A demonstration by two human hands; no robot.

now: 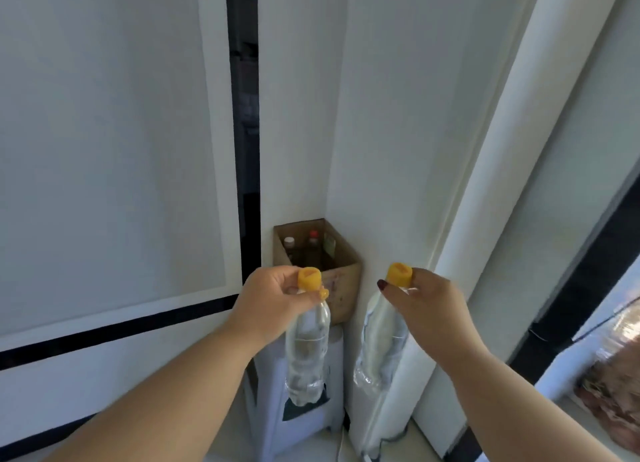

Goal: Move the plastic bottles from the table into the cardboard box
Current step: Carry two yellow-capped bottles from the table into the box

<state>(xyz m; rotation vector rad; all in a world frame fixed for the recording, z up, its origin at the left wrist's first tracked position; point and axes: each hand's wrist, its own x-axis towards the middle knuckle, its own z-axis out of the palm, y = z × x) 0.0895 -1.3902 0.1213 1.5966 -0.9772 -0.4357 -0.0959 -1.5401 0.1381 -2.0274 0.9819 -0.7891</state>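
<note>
My left hand (273,302) grips the neck of a clear plastic bottle (307,351) with an orange cap, and the bottle hangs down from it. A second clear, orange-capped bottle (379,344) hangs by its neck from the fingers of my right hand (424,306). Both bottles are held in the air just in front of an open cardboard box (341,288), which stands in the wall corner on a white stool. Inside the box stand bottles (313,245), one with a white cap and one with a red cap.
The box sits on a white plastic stool (332,385) against the white wall. A white door frame (491,184) runs up at the right. A white panel with black stripes (247,150) fills the left. A patterned surface (613,375) shows at far right.
</note>
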